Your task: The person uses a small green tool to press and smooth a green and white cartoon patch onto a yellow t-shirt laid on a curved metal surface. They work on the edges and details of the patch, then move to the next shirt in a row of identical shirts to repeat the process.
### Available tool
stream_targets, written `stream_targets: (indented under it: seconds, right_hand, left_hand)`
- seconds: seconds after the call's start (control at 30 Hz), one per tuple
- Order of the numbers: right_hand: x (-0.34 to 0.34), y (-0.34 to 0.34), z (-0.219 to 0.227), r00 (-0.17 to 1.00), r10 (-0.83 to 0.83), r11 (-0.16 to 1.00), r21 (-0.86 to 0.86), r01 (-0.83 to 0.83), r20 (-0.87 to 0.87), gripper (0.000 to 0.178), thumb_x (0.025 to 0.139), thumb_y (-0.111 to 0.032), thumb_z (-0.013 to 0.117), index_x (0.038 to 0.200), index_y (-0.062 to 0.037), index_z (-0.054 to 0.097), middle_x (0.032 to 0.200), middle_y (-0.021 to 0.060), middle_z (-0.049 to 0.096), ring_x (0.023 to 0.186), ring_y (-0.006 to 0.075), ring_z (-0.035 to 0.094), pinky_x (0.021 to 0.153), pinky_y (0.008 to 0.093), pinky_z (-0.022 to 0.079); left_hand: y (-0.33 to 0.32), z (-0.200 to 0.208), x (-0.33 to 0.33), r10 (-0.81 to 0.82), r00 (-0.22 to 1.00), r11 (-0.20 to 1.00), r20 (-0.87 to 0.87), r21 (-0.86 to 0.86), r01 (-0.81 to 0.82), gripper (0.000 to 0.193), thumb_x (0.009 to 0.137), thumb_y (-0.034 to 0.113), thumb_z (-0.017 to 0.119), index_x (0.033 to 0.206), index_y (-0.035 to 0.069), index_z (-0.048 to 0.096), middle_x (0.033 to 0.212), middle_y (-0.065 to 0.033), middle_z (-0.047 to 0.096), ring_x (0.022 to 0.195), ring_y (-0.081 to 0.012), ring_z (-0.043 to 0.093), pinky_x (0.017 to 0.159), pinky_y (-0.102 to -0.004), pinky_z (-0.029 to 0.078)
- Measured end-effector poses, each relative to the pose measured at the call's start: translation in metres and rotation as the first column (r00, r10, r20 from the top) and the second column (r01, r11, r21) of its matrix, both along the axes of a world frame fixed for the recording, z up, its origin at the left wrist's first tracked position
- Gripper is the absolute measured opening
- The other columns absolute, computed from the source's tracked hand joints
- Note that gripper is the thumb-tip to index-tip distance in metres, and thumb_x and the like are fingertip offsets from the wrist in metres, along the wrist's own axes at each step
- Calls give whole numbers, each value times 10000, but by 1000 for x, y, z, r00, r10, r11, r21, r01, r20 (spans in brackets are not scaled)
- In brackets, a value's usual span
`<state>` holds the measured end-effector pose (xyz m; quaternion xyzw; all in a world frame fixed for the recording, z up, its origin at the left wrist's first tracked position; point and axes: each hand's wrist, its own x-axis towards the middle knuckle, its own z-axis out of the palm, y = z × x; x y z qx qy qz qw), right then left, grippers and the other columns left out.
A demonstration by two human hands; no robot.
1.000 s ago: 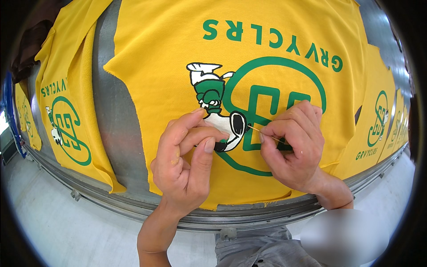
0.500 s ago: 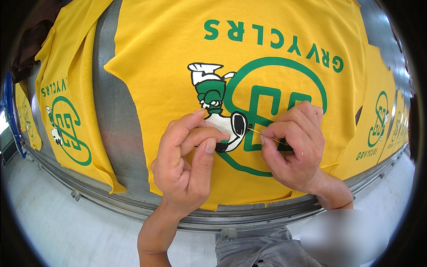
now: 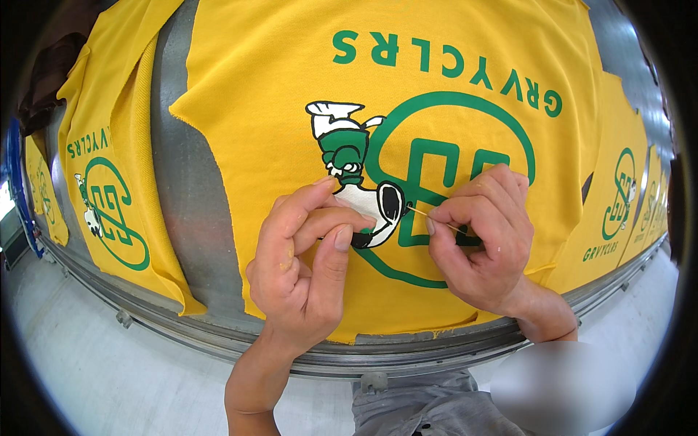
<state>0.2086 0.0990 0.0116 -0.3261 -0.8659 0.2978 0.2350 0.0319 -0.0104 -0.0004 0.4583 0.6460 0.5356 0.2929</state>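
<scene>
A yellow cut fabric panel lies flat before me, printed with green lettering, a looping green emblem and a white, black and green cartoon dog. Between the thumb and forefinger of my right hand is a toothpick. Its tip points left, at the small black mark beside the dog's ear; whether it touches the print I cannot tell. My left hand rests over the dog's lower part and hides some of it. Its fingers are bent but apart, with nothing seen in them.
Another printed yellow panel lies to the left, and more panels are on the right. Grey table surface shows between them. A metal rail runs along the near edge, with pale floor below.
My right hand has shifted very slightly to the right with the toothpick. The left hand and the fabric stay essentially in place.
</scene>
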Motion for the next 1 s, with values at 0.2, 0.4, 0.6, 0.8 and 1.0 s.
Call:
stream_targets:
  seconds: [0.2, 0.4, 0.6, 0.8, 1.0]
  right_hand:
    - [6, -5, -10, 972, -169, 983, -97, 155, -163, 227, 637, 38, 724, 826, -73, 665, 749, 40, 597, 697, 233, 502, 673, 345, 325]
    - [6, 4, 0, 997, -48, 998, -34, 45, -68, 231, 616, 51, 704, 808, -70, 657, 746, 43, 589, 706, 239, 501, 669, 343, 325]
    - [7, 13, 2, 999, 43, 998, 38, -44, 21, 224, 592, 28, 690, 768, -95, 629, 733, 17, 566, 715, 224, 503, 695, 355, 316]
    - [6, 14, 1, 999, 47, 998, 40, -48, 22, 224, 598, 22, 704, 771, -101, 633, 734, 16, 566, 714, 220, 508, 707, 368, 311]
    - [5, 14, 0, 998, 45, 998, 47, -47, 39, 217, 603, 17, 713, 768, -98, 631, 733, 18, 567, 713, 221, 510, 707, 367, 311]
  left_hand:
    - [1, 0, 1, 2, 1000, 1000, 14, 4, -2, 294, 936, -32, 565, 1215, -107, 512, 869, -152, 725, 853, -186, 611, 827, -305, 482]
    - [1, 0, 0, 10, 1000, 1000, 27, 3, -10, 293, 935, -33, 568, 1213, -105, 514, 868, -149, 725, 832, -180, 605, 814, -293, 483]
    - [0, -1, 1, 8, 999, 1000, 41, -12, -7, 293, 934, -30, 577, 1209, -106, 514, 864, -148, 723, 827, -183, 603, 810, -293, 482]
    - [-1, -2, 1, 4, 999, 1000, 34, -2, -4, 291, 935, -28, 579, 1208, -106, 513, 865, -149, 723, 836, -190, 602, 829, -308, 480]
    - [-1, -2, 2, 9, 999, 1000, 51, -8, -8, 291, 935, -26, 579, 1207, -106, 513, 867, -147, 724, 851, -194, 600, 835, -311, 479]
